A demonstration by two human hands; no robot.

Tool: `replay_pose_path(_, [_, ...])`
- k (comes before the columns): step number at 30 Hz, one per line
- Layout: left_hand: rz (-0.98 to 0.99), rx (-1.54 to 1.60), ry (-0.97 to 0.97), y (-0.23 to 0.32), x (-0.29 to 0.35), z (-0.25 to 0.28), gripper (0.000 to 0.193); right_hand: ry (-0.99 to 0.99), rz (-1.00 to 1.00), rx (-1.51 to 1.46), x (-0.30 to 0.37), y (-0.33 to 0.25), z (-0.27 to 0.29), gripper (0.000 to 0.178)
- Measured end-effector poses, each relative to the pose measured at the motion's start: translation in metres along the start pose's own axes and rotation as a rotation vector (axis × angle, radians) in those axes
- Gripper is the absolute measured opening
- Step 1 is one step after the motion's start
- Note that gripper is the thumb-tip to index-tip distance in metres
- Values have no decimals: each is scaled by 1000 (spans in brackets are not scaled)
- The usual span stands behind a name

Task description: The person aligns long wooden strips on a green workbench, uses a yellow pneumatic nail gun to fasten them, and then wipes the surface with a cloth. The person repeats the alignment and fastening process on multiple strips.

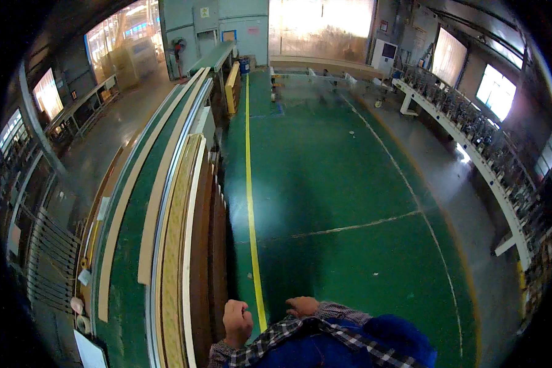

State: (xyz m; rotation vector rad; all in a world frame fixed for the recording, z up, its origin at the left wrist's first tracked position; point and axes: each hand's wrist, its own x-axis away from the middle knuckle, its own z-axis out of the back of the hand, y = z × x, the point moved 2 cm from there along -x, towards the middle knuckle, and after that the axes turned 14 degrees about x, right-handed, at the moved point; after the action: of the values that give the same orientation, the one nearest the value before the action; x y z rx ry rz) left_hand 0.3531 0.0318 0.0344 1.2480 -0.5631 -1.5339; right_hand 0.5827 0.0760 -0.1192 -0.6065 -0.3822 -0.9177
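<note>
My left hand (237, 322) is closed in a loose fist beside the stacked boards, with nothing visible in it. Across my front, my right hand (303, 305) points leftward over the green floor, its fingers curled and no object showing in them. Both sleeves are checked. Nearest to my left hand are long brown boards (205, 264) standing on edge, with a white-edged strip (193, 245) and yellowish strips (173, 245) alongside. Two tan strips (156, 202) lie lengthwise on the green conveyor belt (132, 264) further left.
A yellow line (249, 184) runs along the green floor (325, 184) ahead. On the right stands a long machine (466, 135) with many small fittings. A yellow panel (232, 89) and blue drum (244, 65) stand by the conveyor's far part. Metal racks (52, 257) are at left.
</note>
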Motion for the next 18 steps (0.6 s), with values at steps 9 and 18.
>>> replay_pose_path(9, [171,-11,13,-151,-33,-2,13,-216,404,177,-196,30,15,44])
replay_pose_path(18, [109,-132,367,-162,-217,34,11,-110,463,322,-329,27,228,44])
